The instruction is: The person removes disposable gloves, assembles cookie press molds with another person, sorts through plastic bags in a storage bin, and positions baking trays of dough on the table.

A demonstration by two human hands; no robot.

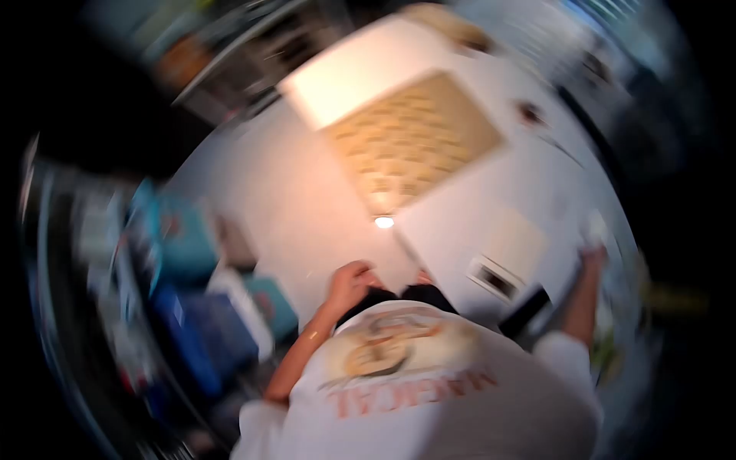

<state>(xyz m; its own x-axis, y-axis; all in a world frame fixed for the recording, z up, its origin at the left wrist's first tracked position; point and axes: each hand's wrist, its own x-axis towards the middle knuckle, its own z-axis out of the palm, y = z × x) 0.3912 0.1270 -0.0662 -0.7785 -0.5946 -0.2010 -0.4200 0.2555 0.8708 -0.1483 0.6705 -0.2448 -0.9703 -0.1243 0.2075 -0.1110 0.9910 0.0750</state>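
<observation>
The whole view is smeared by motion. My left hand (353, 282) is low in front of my body, fingers loosely bent; what it holds, if anything, cannot be made out. My right hand (592, 257) reaches out to the right edge of a white surface (468, 222), beside a blurred whitish thing (596, 227). Its fingers are too blurred to read. Farther forward lies a brown board (479, 130) with several rows of pale yellow pieces (406, 134). A white device with a dark panel (497, 277) lies between my hands, next to a beige sheet (517, 238).
Teal (180, 238) and blue containers (203, 333) stand at the left. A black object (525, 313) is near my right side. Beyond the board's left is a bright white panel (360, 73). Small dark items (530, 115) lie at the far right.
</observation>
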